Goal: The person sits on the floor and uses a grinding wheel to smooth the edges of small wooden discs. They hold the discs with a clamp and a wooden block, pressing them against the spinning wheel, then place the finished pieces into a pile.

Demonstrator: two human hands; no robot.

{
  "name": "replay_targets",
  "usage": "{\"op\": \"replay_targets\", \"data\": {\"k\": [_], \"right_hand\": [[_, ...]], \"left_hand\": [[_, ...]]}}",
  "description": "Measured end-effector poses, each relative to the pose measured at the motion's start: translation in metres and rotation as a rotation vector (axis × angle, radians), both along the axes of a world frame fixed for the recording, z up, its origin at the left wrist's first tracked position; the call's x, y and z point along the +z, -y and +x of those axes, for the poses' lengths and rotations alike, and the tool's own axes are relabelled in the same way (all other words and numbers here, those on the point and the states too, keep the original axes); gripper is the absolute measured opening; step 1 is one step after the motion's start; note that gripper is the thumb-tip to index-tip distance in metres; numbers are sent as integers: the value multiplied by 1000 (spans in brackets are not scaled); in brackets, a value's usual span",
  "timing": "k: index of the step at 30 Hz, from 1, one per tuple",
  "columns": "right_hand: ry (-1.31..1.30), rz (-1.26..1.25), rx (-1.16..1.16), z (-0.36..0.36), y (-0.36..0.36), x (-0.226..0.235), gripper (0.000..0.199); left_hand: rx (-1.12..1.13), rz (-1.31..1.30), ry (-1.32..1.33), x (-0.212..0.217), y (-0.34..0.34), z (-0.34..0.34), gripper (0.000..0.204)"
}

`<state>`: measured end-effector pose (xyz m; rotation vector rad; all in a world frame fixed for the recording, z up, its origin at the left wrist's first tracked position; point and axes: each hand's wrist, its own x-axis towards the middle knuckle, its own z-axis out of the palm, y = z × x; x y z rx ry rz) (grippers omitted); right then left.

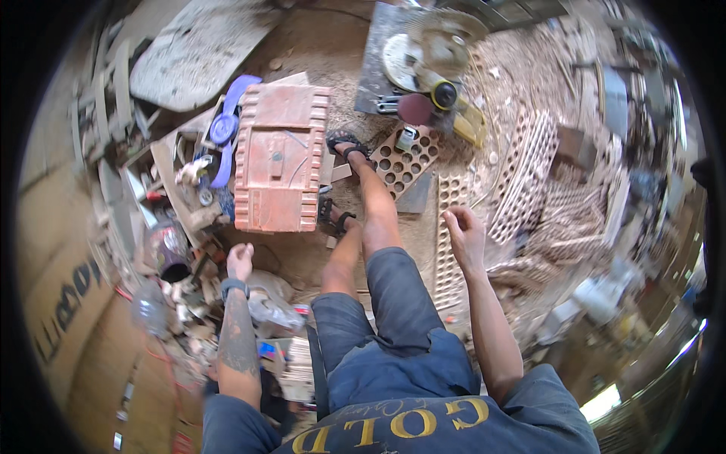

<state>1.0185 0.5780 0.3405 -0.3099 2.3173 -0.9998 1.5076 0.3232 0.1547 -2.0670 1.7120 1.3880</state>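
My left hand (pixel 240 262), with a dark band at the wrist, hangs in the air just below a dusty red plastic case (pixel 281 208). Its fingers are curled together, and I see nothing in them. Beyond the knees on the other side, my right hand (pixel 466 236) is raised over a long wooden strip full of round holes (pixel 451 284). Its fingers bend loosely, with a gap to the thumb and nothing visible between. Farther off, a yellow and black power tool (pixel 446 94) with a maroon sanding disc (pixel 416 109) lies by a board with large round holes (pixel 394 168).
Wood scraps, a dark bucket (pixel 168 253) and a clear plastic jug (pixel 150 309) crowd the left. A purple strap-like item (pixel 224 130) lies beside the case. Stacked perforated strips (pixel 522 178) and sawdust spread at right. Sandalled feet (pixel 346 144) stand by the case.
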Motion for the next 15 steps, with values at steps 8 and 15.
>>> {"op": "replay_targets", "data": {"k": [8, 15], "right_hand": [[151, 201, -435, 116, -214, -36, 19], [395, 548, -349, 215, -283, -32, 29]], "left_hand": [[-133, 219, 69, 46, 25, -64, 41], [-380, 173, -70, 68, 34, -156, 47]]}}
